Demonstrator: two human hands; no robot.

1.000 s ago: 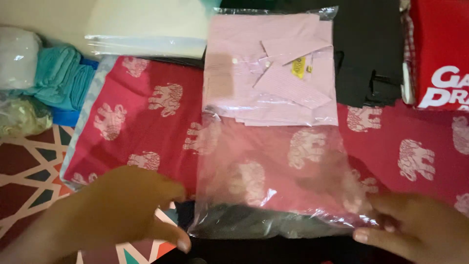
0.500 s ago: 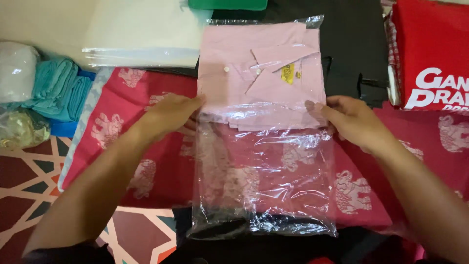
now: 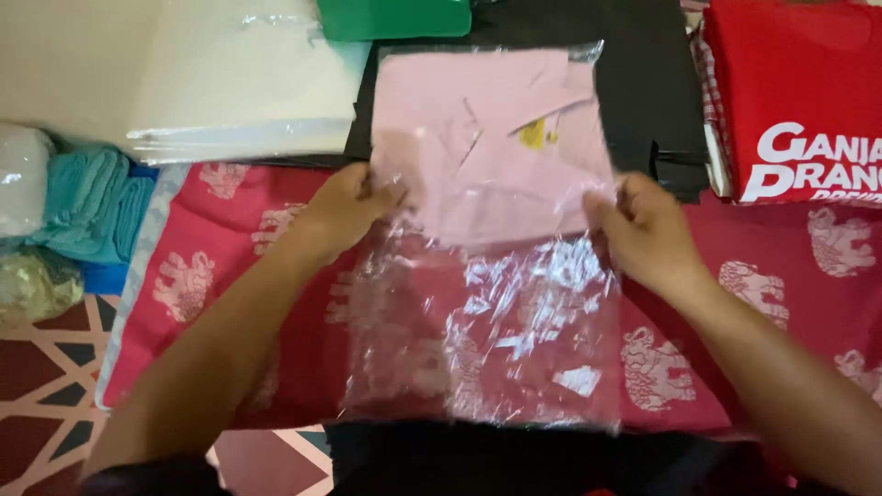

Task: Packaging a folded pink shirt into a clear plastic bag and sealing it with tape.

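Observation:
A folded pink shirt (image 3: 491,138) lies inside the far end of a long clear plastic bag (image 3: 487,321). The bag rests on a red cloth with pale elephant prints (image 3: 239,266). My left hand (image 3: 344,207) pinches the bag's left edge just below the shirt. My right hand (image 3: 638,225) pinches the right edge at the same height. The near half of the bag is crinkled and holds nothing.
A flat white packet in plastic (image 3: 248,83) lies at the back left, a green item (image 3: 395,16) behind the shirt, dark folded garments (image 3: 657,83) to its right, a red printed garment (image 3: 799,101) at far right. Teal cloth (image 3: 87,202) and wrapped bundles sit at left.
Both hands moved from the bag's near end up to its sides by the shirt and closed on the edges. The bag's near half has lifted and crinkled.

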